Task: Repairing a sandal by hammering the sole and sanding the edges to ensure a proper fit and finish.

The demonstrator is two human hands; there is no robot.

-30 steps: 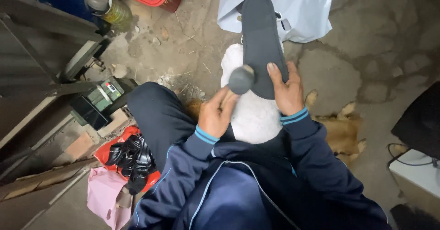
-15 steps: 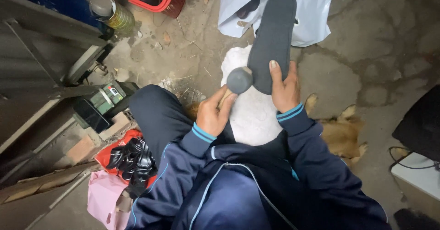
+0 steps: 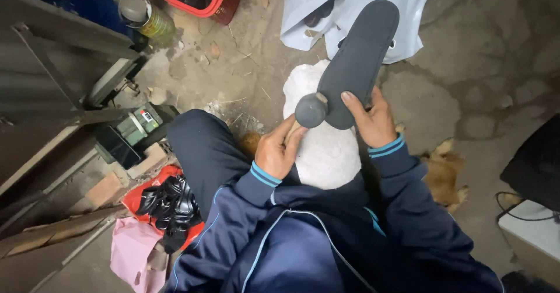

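We grip a dark shoe sole (image 3: pixel 359 59) in our right hand (image 3: pixel 373 121); our left hand (image 3: pixel 279 150) clasps a round-headed tool (image 3: pixel 309 111) against it.

Red crate (image 3: pixel 224 1) top; capped jar (image 3: pixel 143 16) beside; pale plastic bag (image 3: pixel 350 7); pink cloth (image 3: pixel 137 255) bottom left.

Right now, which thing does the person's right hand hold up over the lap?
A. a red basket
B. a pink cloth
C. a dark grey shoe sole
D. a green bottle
C: the right hand grips the lower end of the dark grey shoe sole, while the left hand holds a round-headed tool against it.
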